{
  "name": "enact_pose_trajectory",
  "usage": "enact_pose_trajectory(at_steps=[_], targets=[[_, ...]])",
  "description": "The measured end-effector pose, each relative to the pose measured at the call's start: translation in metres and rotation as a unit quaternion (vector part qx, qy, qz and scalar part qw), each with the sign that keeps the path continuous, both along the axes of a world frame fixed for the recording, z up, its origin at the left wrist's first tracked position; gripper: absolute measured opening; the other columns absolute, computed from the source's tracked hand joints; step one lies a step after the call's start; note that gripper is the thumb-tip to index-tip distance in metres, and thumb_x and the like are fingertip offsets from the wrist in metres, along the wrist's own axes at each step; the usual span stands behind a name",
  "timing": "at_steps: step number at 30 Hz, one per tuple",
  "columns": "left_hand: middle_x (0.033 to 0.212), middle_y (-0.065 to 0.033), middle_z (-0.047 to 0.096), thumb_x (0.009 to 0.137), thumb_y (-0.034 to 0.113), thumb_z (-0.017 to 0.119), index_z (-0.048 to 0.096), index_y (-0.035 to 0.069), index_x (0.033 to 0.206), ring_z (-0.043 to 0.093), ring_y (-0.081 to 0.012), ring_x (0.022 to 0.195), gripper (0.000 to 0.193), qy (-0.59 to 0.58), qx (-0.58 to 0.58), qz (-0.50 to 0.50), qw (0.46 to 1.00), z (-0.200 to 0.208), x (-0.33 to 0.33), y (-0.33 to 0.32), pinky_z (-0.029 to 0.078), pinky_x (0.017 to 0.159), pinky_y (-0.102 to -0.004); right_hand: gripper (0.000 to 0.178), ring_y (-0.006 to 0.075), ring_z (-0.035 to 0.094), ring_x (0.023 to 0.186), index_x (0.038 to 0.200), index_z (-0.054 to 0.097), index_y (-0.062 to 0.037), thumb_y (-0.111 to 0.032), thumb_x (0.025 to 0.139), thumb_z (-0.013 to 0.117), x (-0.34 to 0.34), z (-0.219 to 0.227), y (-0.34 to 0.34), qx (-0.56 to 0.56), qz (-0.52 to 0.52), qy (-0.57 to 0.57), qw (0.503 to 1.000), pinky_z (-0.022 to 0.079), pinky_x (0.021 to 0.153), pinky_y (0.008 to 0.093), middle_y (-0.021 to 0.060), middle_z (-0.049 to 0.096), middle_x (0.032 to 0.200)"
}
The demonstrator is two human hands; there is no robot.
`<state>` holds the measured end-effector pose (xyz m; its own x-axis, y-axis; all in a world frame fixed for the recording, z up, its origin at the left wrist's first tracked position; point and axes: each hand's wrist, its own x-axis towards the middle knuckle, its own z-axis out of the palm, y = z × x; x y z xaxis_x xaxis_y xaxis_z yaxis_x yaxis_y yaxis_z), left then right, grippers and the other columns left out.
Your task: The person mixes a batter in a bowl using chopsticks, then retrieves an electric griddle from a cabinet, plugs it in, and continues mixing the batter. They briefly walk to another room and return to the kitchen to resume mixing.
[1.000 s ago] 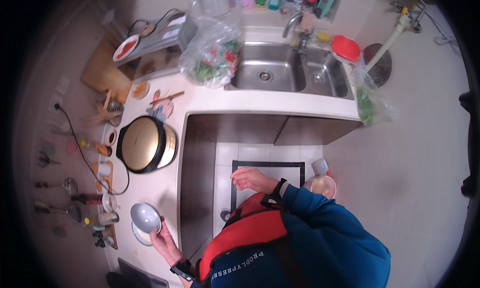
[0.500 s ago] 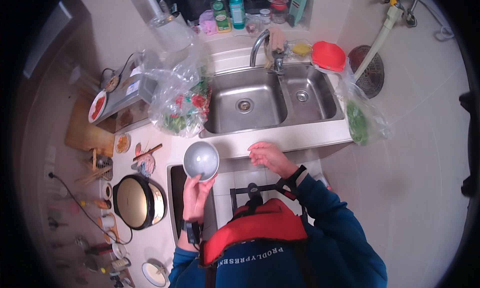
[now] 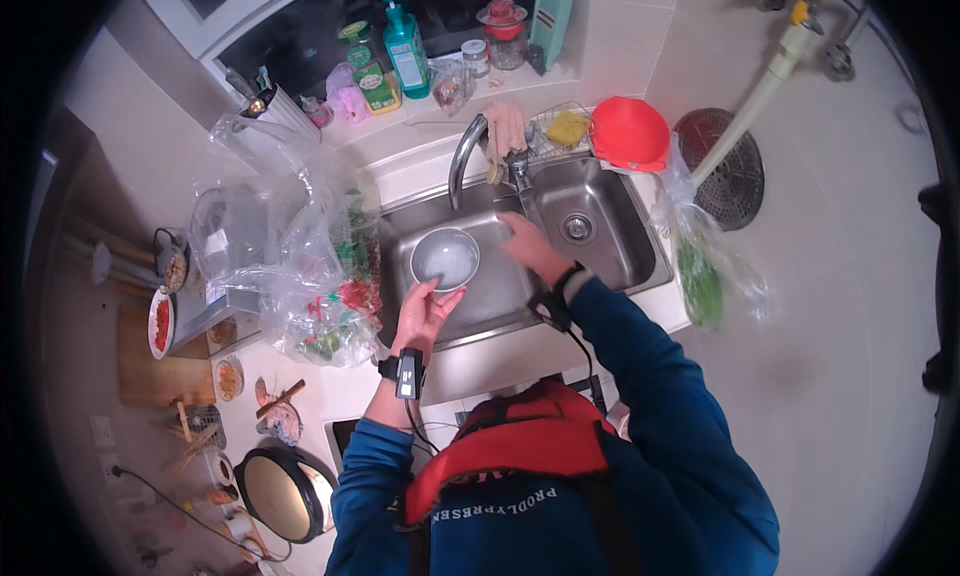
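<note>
A light grey bowl [image 3: 445, 259] is held over the sink's left basin [image 3: 400, 219]. My left hand [image 3: 425, 318] grips its near rim, thumb inside and fingers beneath. Its inside faces up and shows some whitish specks or glare. To the right of the bowl, my right hand [image 3: 530, 248] reaches over the basin with its fingers extended, slightly blurred and holding nothing visible. It is just below the faucet [image 3: 463, 161], apart from it. A pinkish cloth [image 3: 504, 128] hangs over the faucet's base.
A clear plastic bag with vegetables [image 3: 345, 321] stands left of the sink. On the right are a red basin [image 3: 630, 134] and a bag of greens [image 3: 698, 276]. Bottles [image 3: 406, 51] line the window sill; a yellow sponge [image 3: 567, 128] lies behind the sink. An electric pan [image 3: 280, 494] sits lower left.
I have moved closer to the sink. The bowl in my left hand has gone from the counter's front edge to over the left basin. My right hand has advanced toward the faucet.
</note>
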<state>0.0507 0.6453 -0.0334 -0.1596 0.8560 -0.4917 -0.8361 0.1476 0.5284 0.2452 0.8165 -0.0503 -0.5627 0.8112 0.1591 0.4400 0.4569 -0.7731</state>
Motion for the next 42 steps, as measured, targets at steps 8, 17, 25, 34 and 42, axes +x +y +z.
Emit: enact_pose_trajectory(at_steps=[8,17,25,34,42], targets=[[0.115,-0.0284,0.051,0.084,0.005,0.055,0.042,-0.009,0.115,0.058,-0.0479,0.099,0.037,0.002,-0.008,0.062,0.998,-0.016,0.02,0.064,0.058,0.081,-0.0433,0.058,0.0326,0.035,0.132,0.138,0.036,-0.0048,-0.008,0.081,0.047,-0.038,-0.046,0.098,-0.085,0.028,-0.219,0.972,0.033,0.107,0.0379,0.0173,0.031,0.146],[0.117,-0.0306,0.05,0.083,0.004,0.054,0.037,-0.011,0.121,0.056,-0.0473,0.102,0.044,-0.015,0.001,0.082,0.997,-0.021,0.027,0.084,0.056,0.085,-0.0425,0.054,0.0288,0.043,0.126,0.133,0.042,-0.0098,-0.005,0.08,0.051,0.005,-0.049,0.102,-0.06,0.094,-0.244,0.963,0.04,0.101,0.0377,0.0085,0.034,0.145],[0.116,-0.0281,0.052,0.082,0.003,0.055,0.039,-0.008,0.12,0.058,-0.0454,0.101,0.043,-0.021,-0.021,0.1,0.995,-0.029,0.029,0.085,0.056,0.086,-0.0429,0.063,0.0304,0.042,0.126,0.135,0.039,-0.0117,-0.006,0.076,0.062,0.002,-0.057,0.086,-0.076,0.051,-0.175,0.98,0.04,0.101,0.0383,0.0093,0.031,0.146],[0.119,-0.0275,0.049,0.081,0.002,0.055,0.039,-0.009,0.121,0.055,-0.0476,0.104,0.044,-0.019,-0.032,0.12,0.992,-0.042,0.037,0.084,0.055,0.088,-0.0443,0.015,0.0356,0.059,0.091,0.093,0.061,-0.0048,-0.012,0.08,0.058,0.004,-0.061,0.092,-0.025,0.039,-0.101,0.994,0.048,0.08,0.0447,0.0142,0.057,0.109],[0.121,-0.0288,0.047,0.08,-0.001,0.054,0.036,-0.009,0.121,0.055,-0.0499,0.104,0.045,-0.04,-0.053,0.146,0.987,-0.043,0.044,0.084,0.055,0.088,-0.0453,0.025,0.0369,0.058,0.092,0.088,0.063,-0.0035,-0.022,0.088,0.047,-0.004,-0.085,0.113,-0.01,0.099,-0.192,0.976,0.046,0.08,0.0472,0.0186,0.062,0.095]])
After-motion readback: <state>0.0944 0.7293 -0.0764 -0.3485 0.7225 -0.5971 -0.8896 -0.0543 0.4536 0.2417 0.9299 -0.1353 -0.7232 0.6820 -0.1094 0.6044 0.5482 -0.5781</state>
